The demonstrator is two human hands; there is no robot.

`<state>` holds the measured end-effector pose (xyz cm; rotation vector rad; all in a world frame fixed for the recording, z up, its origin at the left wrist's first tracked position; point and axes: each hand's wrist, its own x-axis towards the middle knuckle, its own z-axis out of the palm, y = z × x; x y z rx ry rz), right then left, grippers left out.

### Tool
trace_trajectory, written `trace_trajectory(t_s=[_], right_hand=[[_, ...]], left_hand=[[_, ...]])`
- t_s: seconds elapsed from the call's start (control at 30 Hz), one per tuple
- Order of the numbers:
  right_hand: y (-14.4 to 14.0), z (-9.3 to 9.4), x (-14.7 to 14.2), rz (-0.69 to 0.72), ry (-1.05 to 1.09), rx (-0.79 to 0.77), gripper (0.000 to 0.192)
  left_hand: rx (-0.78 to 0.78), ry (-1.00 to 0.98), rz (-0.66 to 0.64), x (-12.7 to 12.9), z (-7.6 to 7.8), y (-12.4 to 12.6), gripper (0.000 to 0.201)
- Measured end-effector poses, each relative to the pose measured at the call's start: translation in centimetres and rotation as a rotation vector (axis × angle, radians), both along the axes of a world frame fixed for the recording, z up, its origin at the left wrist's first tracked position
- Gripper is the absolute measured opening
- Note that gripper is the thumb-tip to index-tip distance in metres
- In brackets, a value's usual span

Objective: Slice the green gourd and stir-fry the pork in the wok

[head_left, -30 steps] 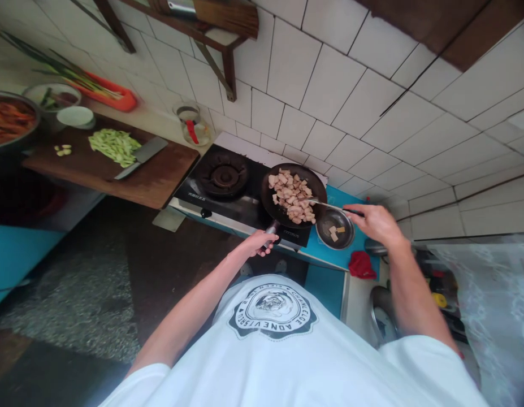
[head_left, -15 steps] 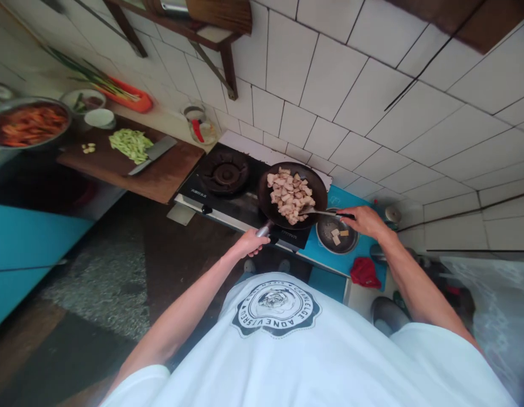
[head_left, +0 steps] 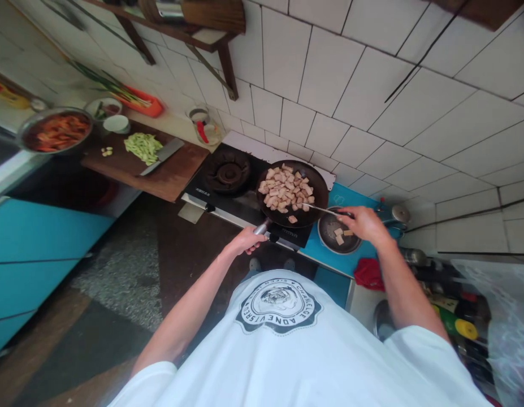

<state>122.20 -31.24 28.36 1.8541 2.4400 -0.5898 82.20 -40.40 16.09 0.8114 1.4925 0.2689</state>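
My left hand [head_left: 248,241] is wrapped round the metal handle of a dark wok [head_left: 320,186], which sits on the right burner of the stove. Pale cubes of meat [head_left: 287,186] are heaped inside, mostly on the wok's left side. From the right, my right hand [head_left: 362,222] grips the dark handle of a spatula [head_left: 323,210]; its blade end is among the meat at the lower right. Below that handle stands a pot [head_left: 327,244] with a few flat tan pieces [head_left: 339,239] in it.
On the left, a cutting board [head_left: 168,183] bears chopped green vegetable [head_left: 143,148], garlic and a cleaver [head_left: 165,155]. Beyond it is a metal bowl of reddish food [head_left: 60,133]. The left burner [head_left: 226,171] is bare. A red cloth [head_left: 369,274] lies at right; a shelf [head_left: 219,39] juts overhead.
The meat has been spread toward the left of the wok, with one cube apart near the lower rim. The spatula has shifted slightly. My left hand stays on the handle; the view has turned a little.
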Motion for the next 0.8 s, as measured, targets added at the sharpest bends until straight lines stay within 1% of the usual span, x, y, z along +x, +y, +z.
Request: trace_trajectory(t_s=[0.07, 0.1, 0.13, 0.17, 0.2, 0.23, 0.3, 0.37, 0.4, 0.43, 0.5, 0.57, 0.63, 0.7, 0.77, 0.8], right_hand=[[2.1, 3.4, 1.8, 0.016, -0.102, -0.003, 0.037], [3.4, 4.8, 2.1, 0.016, -0.153, 0.007, 0.037], [4.8, 5.9, 2.0, 0.009, -0.213, 0.016, 0.037], [6.2, 6.5, 1.5, -0.012, -0.279, 0.020, 0.037], [7.7, 6.8, 0.7, -0.046, -0.352, 0.001, 0.037], [9.2, 6.7, -0.4, -0.083, -0.423, -0.037, 0.037], [11.7, 5.7, -2.9, -0.127, -0.513, -0.161, 0.037], [13.1, 4.1, -5.0, -0.091, -0.506, -0.283, 0.035], [13.3, 3.3, -5.7, -0.055, -0.479, -0.323, 0.035], [13.0, 2.6, -6.4, -0.015, -0.448, -0.344, 0.035], [11.4, 1.7, -7.1, 0.055, -0.407, -0.340, 0.035], [8.6, 1.4, -7.4, 0.119, -0.409, -0.250, 0.035], [5.1, 1.7, -7.6, 0.148, -0.464, -0.130, 0.037], [1.9, 2.4, -7.6, 0.144, -0.540, -0.047, 0.040], [-0.5, 3.4, -7.3, 0.137, -0.592, -0.002, 0.040], [-1.1, 4.0, -7.1, 0.140, -0.607, 0.015, 0.041]], left_hand=[[0.008, -0.003, 0.006, 0.0, 0.0, 0.0, 0.037], [0.011, -0.001, 0.005, 0.0, 0.0, -0.1, 0.037], [0.013, 0.003, 0.001, 0.0, 0.0, -0.1, 0.037], [0.014, 0.007, -0.004, 0.0, 0.0, -0.1, 0.037], [0.017, 0.009, -0.008, 0.0, 0.0, -0.1, 0.037], [0.021, 0.009, -0.011, 0.0, 0.0, -0.1, 0.037], [0.026, 0.003, -0.014, 0.0, 0.0, -0.1, 0.036], [0.033, -0.005, -0.010, 0.0, -0.1, -0.2, 0.036], [0.035, -0.008, -0.008, 0.0, -0.1, -0.2, 0.035], [0.035, -0.012, -0.005, 0.0, -0.2, -0.2, 0.035], [0.038, -0.021, -0.004, 0.0, -0.2, -0.2, 0.034], [0.040, -0.025, -0.011, 0.0, -0.1, -0.2, 0.032], [0.039, -0.024, -0.017, 0.0, 0.0, -0.2, 0.032], [0.035, -0.026, -0.019, -0.1, 0.0, -0.1, 0.031], [0.034, -0.031, -0.016, -0.1, 0.0, -0.1, 0.031], [0.037, -0.034, -0.014, -0.1, -0.1, -0.1, 0.031]])
